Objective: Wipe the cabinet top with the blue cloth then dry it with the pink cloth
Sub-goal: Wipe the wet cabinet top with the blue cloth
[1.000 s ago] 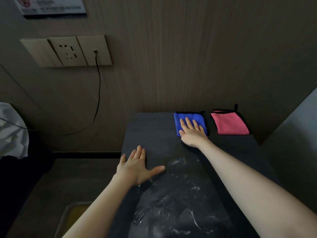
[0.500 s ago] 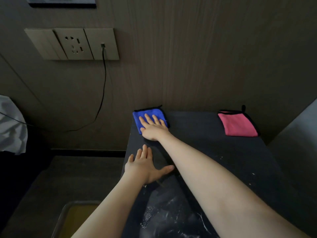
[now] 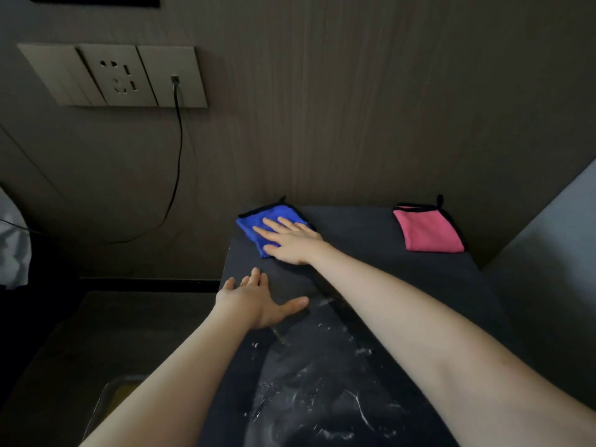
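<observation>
The dark cabinet top point(image 3: 364, 240) runs away from me to the wall, with white streaks and specks on its near half. A blue cloth point(image 3: 254, 225) with black trim lies at the far left corner. My right hand point(image 3: 292, 238) presses flat on it with straight fingers, the arm reaching across the top. My left hand point(image 3: 258, 301) rests flat on the left edge of the top, fingers straight, thumb spread. A folded pink cloth point(image 3: 429, 230) with black trim lies at the far right corner, apart from both hands.
A wall panel with sockets point(image 3: 119, 79) has a black cable point(image 3: 175, 162) hanging down to the left of the cabinet. A lower dark surface point(image 3: 106, 333) lies left of the cabinet, with a clear container point(image 3: 116, 395) near the bottom. A grey wall point(image 3: 554, 253) bounds the right side.
My right hand has slid the blue cloth from the middle back of the top to its far left corner, then turned it a little. My left hand stayed in place.
</observation>
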